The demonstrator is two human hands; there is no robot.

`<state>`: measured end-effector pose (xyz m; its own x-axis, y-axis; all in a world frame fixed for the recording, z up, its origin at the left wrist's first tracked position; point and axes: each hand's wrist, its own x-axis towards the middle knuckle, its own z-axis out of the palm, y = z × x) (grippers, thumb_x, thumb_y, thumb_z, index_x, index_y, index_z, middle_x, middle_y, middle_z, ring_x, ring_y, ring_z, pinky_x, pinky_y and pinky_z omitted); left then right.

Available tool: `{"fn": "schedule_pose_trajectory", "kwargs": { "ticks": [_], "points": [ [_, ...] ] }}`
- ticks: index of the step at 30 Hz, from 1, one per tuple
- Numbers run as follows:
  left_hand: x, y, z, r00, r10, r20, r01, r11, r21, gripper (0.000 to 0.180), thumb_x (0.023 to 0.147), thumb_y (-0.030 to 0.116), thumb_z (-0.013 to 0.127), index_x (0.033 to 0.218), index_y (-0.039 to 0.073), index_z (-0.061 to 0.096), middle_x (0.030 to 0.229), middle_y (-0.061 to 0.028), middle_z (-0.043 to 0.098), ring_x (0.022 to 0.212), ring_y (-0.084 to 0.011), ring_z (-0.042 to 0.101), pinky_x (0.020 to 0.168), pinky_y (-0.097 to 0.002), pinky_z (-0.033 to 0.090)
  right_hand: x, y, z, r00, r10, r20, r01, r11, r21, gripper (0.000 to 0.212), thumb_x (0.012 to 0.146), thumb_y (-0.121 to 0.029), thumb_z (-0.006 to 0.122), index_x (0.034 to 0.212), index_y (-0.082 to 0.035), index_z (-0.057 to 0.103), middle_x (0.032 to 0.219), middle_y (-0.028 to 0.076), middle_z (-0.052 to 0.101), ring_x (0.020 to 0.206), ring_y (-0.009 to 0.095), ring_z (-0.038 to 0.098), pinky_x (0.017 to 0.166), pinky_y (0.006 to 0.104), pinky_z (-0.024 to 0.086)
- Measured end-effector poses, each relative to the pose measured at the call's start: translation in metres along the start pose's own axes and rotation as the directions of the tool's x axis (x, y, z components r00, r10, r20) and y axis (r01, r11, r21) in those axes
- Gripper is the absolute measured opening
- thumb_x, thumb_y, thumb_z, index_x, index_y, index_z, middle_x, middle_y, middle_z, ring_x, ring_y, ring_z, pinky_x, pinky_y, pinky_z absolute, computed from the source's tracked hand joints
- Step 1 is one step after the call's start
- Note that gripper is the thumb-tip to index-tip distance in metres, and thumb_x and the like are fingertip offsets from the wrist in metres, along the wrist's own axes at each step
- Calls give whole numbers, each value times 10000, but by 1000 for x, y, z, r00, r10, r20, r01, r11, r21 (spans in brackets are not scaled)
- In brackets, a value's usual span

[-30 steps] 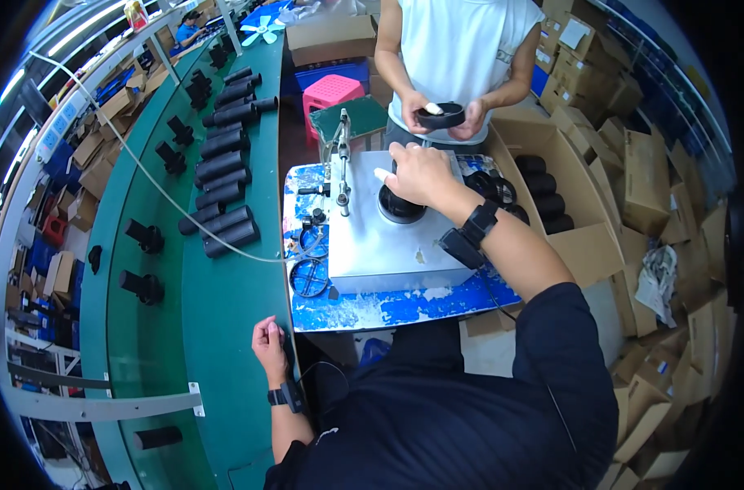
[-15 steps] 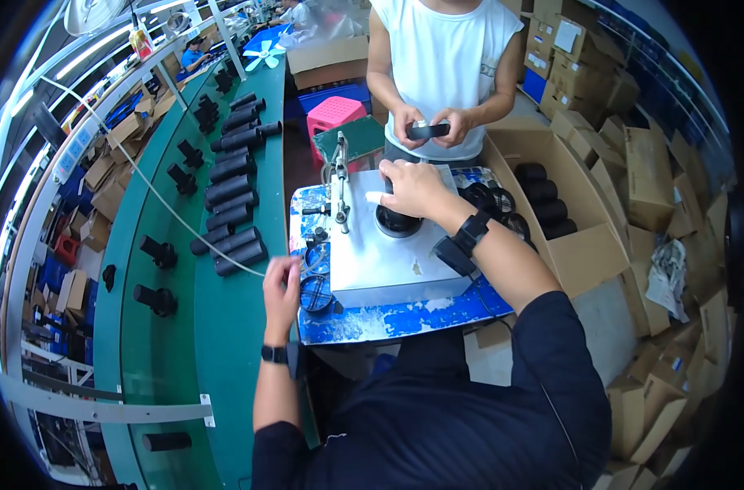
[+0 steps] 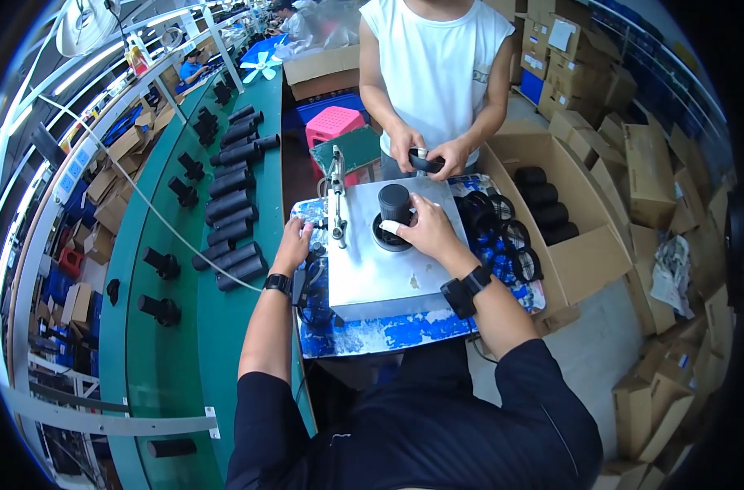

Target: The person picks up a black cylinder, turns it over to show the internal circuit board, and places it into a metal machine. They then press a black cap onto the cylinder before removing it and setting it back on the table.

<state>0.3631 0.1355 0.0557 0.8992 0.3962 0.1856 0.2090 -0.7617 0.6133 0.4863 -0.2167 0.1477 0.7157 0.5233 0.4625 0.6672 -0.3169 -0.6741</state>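
A ribbed black cylinder (image 3: 394, 198) stands upright in a round black base on a silver metal box (image 3: 372, 282). My right hand (image 3: 431, 231), white tape on its thumb, curls around the cylinder's lower part from the right. At the box's left edge is a metal clamp fixture (image 3: 338, 196) with a rod and hose fittings. Beside that fixture, my left hand (image 3: 291, 245) is closed at its small black fitting; what its fingers hold is hidden. Across the box, a co-worker's hands (image 3: 429, 155) hold a black ring (image 3: 426, 161).
Black tubes (image 3: 229, 204) lie in a row on the green bench (image 3: 225, 343) at left. Black slotted rings (image 3: 519, 237) sit on the worn blue tabletop (image 3: 405, 331). An open carton (image 3: 588, 253) with black cylinders stands at right. A pink stool (image 3: 334, 122) is behind the fixture.
My right hand has come down from the cylinder's top to its lower right side, uncovering the top. My left hand has moved up and forward to the fixture. The co-worker's hands have dropped slightly.
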Motion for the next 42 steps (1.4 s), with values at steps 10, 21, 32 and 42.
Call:
{"fn": "schedule_pose_trajectory", "kwargs": {
  "ticks": [10,21,32,42],
  "points": [
    [-83,44,-21,882,28,-471,-77,994,-84,539,1101,257,612,1566,9,501,1460,-214,619,1176,-369,675,1062,-406,520,-1,-3,24,994,-72,-79,64,992,-107,658,812,-381,908,1252,44,665,1014,213,745,846,323,744,781,401,599],
    [-294,116,-79,892,107,-440,-232,942,-242,446,961,43,744,1393,59,632,1319,-129,637,860,-175,601,771,-306,507,-4,-134,-81,870,-431,-239,492,787,372,439,904,-285,848,1236,-39,701,1172,122,768,1011,282,732,967,434,547],
    [-298,170,-89,548,589,-595,-717,697,29,594,794,181,939,1315,129,658,1311,-150,659,883,-269,681,707,-379,530,-104,-181,43,552,-799,-238,834,531,153,429,890,-213,818,1282,-144,661,1262,66,728,799,151,686,749,339,450],
    [-294,60,-156,655,6,-756,82,994,79,548,872,158,819,1360,11,617,1292,-222,666,1109,-409,698,980,-449,580,-88,-131,85,867,-337,367,75,817,572,424,865,-59,870,1241,-48,675,1136,38,736,733,68,554,648,246,457]
  ]
}}
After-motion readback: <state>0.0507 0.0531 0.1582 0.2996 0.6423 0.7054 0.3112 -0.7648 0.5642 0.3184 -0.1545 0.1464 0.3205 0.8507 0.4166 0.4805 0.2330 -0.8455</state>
